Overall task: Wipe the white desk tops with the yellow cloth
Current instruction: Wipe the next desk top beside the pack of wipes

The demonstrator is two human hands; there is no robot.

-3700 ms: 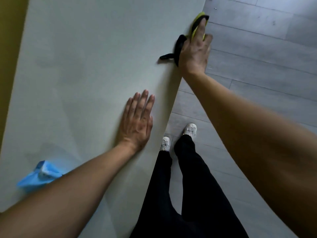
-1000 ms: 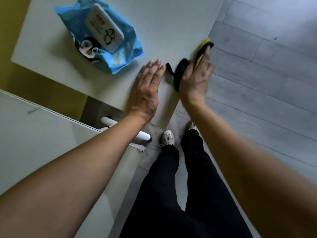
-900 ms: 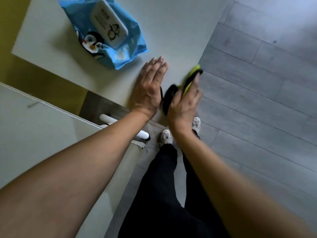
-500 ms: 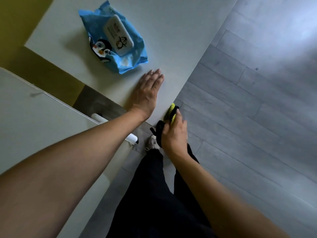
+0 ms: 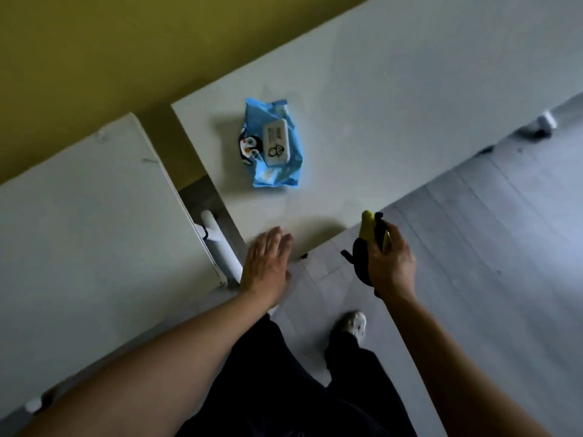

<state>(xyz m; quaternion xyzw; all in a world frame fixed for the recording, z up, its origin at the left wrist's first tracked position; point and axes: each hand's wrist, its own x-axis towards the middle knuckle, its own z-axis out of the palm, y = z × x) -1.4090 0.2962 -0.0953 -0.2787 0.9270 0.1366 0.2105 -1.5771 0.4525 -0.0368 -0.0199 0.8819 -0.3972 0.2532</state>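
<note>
- While the right hand [image 5: 391, 266] has its grip clamped on the yellow cloth [image 5: 367, 227] off the bench [image 5: 394, 99] edge, wiping pauses.
- Left hand [image 5: 268, 263], grip apart, steadies near the bench corner.

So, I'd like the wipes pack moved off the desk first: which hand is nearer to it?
Left. The left hand lies flat at the desk corner, just below the wipes pack. The right hand holds the yellow cloth past the desk's edge, farther off.

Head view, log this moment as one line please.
right hand: holds yellow and black cloth off desk | left hand: flat at white desk top corner | blue wipes pack: on desk
</note>
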